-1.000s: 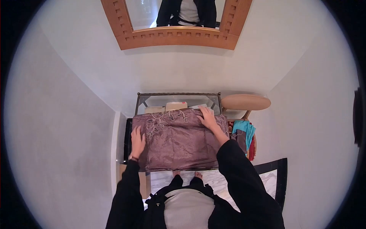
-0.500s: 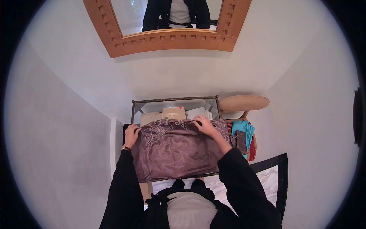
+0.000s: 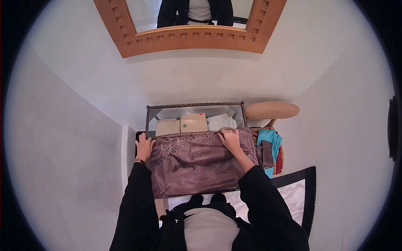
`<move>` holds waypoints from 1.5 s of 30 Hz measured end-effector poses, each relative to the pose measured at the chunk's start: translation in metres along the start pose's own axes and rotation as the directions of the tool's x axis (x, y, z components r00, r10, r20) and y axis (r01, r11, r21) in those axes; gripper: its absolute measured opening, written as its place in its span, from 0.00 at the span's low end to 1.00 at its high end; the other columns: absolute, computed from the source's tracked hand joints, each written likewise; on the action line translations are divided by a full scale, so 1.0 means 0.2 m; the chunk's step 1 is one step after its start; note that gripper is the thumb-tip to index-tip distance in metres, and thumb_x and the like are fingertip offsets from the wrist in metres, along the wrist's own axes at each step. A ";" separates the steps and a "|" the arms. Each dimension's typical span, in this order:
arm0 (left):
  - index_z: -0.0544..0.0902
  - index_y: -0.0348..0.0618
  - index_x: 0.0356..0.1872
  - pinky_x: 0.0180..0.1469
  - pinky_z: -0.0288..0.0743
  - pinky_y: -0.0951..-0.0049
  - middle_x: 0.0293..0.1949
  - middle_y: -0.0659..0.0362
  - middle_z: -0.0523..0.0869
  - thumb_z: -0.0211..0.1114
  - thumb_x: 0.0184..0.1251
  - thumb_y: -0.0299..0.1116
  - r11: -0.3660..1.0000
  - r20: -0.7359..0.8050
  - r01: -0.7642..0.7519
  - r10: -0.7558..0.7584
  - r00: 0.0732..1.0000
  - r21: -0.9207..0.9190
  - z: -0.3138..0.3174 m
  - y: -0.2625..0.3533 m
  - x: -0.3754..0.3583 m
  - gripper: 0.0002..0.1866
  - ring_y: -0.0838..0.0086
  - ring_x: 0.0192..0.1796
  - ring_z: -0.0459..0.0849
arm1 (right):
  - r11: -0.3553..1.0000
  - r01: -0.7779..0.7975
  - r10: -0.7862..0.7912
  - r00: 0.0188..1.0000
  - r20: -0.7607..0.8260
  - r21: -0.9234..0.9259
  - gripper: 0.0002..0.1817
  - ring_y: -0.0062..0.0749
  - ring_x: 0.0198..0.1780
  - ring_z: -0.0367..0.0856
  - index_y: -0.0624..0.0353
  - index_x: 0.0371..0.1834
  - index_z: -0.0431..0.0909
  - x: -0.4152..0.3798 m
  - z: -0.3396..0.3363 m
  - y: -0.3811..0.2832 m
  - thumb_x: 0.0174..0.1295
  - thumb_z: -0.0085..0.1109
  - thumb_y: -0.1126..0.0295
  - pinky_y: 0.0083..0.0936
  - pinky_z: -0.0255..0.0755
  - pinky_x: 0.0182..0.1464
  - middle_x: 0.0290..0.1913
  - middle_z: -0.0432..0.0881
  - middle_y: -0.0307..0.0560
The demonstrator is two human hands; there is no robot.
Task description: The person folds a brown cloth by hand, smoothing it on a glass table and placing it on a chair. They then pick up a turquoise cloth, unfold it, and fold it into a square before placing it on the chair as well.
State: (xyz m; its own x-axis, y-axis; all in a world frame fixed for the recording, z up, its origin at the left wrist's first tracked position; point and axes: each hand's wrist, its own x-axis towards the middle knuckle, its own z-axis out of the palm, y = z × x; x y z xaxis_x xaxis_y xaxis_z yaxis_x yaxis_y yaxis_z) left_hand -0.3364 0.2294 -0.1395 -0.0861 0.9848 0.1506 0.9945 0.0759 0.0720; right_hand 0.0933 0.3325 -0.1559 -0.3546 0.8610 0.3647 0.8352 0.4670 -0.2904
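A mauve-brown sheer cloth [image 3: 192, 163] with pale embroidered flowers lies spread over the front of a glass-topped table [image 3: 194, 104] with a dark metal frame. At the cloth's far left corner rests my left hand [image 3: 144, 148], its fingers apart on the edge. My right hand [image 3: 230, 141] lies on the far edge, right of the middle, with its fingers spread on the fabric; the undersides of its fingertips are hidden. Beyond the cloth, a cardboard box [image 3: 194, 124] shows through the glass.
Folded turquoise fabric [image 3: 269, 137] lies on a chair seat to the right, beside a brown piece and red fabric. The chair's rounded backrest [image 3: 272, 110] stands next to the table. A wooden-framed mirror [image 3: 192, 42] hangs on the wall ahead.
The cloth's far edge has come down flatter on the table. My fingers have gone from pinching that edge to lying spread on it. The view has shifted slightly.
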 end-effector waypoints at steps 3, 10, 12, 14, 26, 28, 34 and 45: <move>0.81 0.44 0.43 0.49 0.68 0.48 0.47 0.52 0.73 0.61 0.69 0.43 0.992 0.033 0.091 -0.088 0.996 -0.084 -0.01 -0.03 -0.02 0.14 0.56 0.54 0.72 | 0.995 -0.027 0.025 0.999 -0.029 -0.101 0.15 0.36 0.47 0.80 0.53 0.42 0.79 -0.01 -0.04 0.00 0.62 0.62 0.54 0.41 0.63 0.52 0.42 0.82 0.44; 0.81 0.44 0.47 0.51 0.69 0.55 0.48 0.51 0.73 0.62 0.68 0.37 0.969 -0.038 0.004 -0.014 0.999 -0.245 -0.04 -0.05 -0.08 0.11 0.55 0.54 0.72 | 0.991 0.076 -0.086 0.993 -0.082 -0.111 0.14 0.35 0.54 0.74 0.54 0.47 0.79 -0.05 -0.11 0.01 0.62 0.61 0.61 0.45 0.59 0.65 0.46 0.76 0.41; 0.81 0.44 0.46 0.50 0.69 0.55 0.48 0.51 0.73 0.62 0.68 0.36 0.967 -0.058 0.007 -0.023 0.998 -0.256 -0.02 -0.05 -0.09 0.11 0.55 0.54 0.72 | 0.990 0.095 -0.101 0.994 -0.051 -0.101 0.12 0.35 0.54 0.75 0.54 0.47 0.79 -0.06 -0.10 0.03 0.62 0.60 0.64 0.45 0.59 0.66 0.45 0.77 0.41; 0.81 0.43 0.45 0.51 0.68 0.55 0.48 0.52 0.73 0.62 0.68 0.36 0.963 -0.064 0.020 -0.039 0.997 -0.270 -0.02 -0.04 -0.09 0.10 0.56 0.54 0.73 | 0.991 0.120 -0.124 0.991 -0.055 -0.066 0.11 0.35 0.54 0.75 0.53 0.47 0.79 -0.06 -0.12 0.02 0.63 0.60 0.67 0.45 0.61 0.66 0.46 0.77 0.41; 0.79 0.45 0.45 0.51 0.68 0.51 0.48 0.53 0.74 0.60 0.69 0.35 0.952 -0.054 0.081 -0.101 0.993 -0.295 0.01 -0.04 -0.08 0.09 0.56 0.55 0.73 | 0.992 0.098 -0.101 0.994 -0.035 -0.079 0.13 0.33 0.55 0.75 0.53 0.48 0.80 -0.05 -0.11 0.04 0.61 0.61 0.64 0.37 0.66 0.54 0.50 0.78 0.38; 0.80 0.45 0.45 0.53 0.68 0.51 0.49 0.53 0.74 0.60 0.70 0.35 0.948 -0.048 0.092 -0.112 0.992 -0.306 0.02 -0.05 -0.09 0.08 0.56 0.56 0.73 | 0.985 0.136 -0.142 0.988 -0.058 -0.102 0.13 0.35 0.54 0.75 0.54 0.48 0.80 -0.06 -0.11 0.05 0.60 0.62 0.65 0.36 0.66 0.55 0.50 0.78 0.40; 0.79 0.46 0.47 0.51 0.68 0.48 0.50 0.53 0.74 0.59 0.70 0.36 0.953 -0.047 0.082 -0.100 0.994 -0.293 0.03 -0.07 -0.11 0.09 0.56 0.56 0.73 | 0.960 0.272 -0.281 0.938 -0.204 -0.071 0.11 0.34 0.47 0.77 0.54 0.43 0.80 -0.06 -0.11 0.06 0.58 0.64 0.67 0.38 0.65 0.59 0.41 0.80 0.39; 0.76 0.50 0.49 0.49 0.69 0.40 0.47 0.53 0.73 0.54 0.75 0.41 0.979 0.056 0.175 -0.170 0.984 -0.107 0.00 -0.08 -0.06 0.10 0.56 0.55 0.74 | 0.998 0.043 -0.043 0.999 -0.003 0.036 0.06 0.37 0.44 0.79 0.52 0.42 0.77 0.03 -0.02 0.12 0.66 0.56 0.65 0.42 0.61 0.55 0.41 0.78 0.44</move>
State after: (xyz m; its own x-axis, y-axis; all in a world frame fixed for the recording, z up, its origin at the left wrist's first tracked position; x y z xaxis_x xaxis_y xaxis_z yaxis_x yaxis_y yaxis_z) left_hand -0.3510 0.2159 -0.1435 -0.2507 0.9647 0.0810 0.9519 0.2305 0.2020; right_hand 0.1128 0.3470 -0.1573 -0.3889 0.8395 0.3794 0.8035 0.5105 -0.3061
